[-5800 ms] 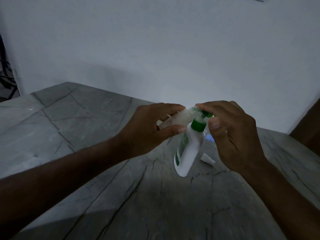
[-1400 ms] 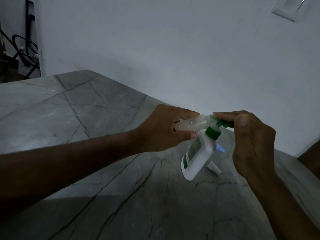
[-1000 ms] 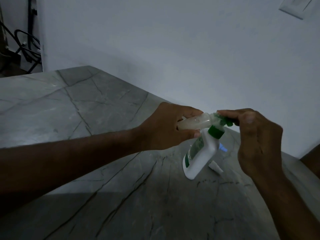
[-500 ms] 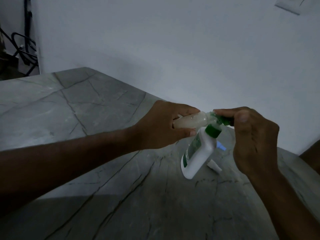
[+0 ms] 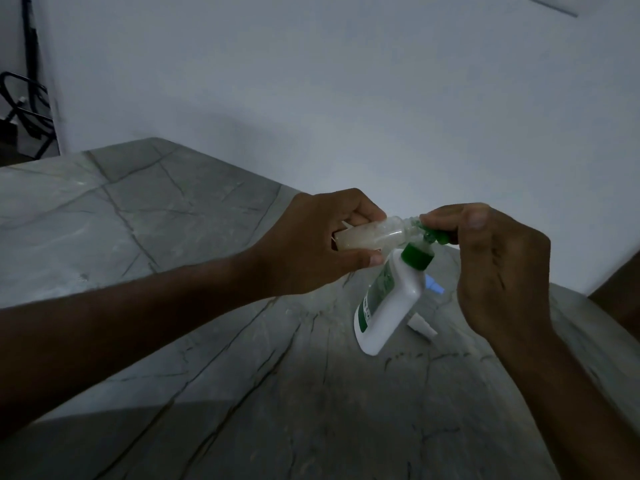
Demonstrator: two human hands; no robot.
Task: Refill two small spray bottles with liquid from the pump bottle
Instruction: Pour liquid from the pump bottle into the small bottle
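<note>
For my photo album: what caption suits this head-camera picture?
Left hand holds a small clear bottle sideways against the green pump that the right hand presses.

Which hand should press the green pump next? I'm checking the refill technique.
Right hand: its fingers already rest on the green pump head, while the left hand is occupied holding the small spray bottle sideways at the nozzle.

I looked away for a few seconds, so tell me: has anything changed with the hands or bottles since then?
Hardly anything. The left hand still holds the small clear bottle sideways against the nozzle, and the right hand still presses the pump bottle's green head. The small white piece lies where it was.
</note>
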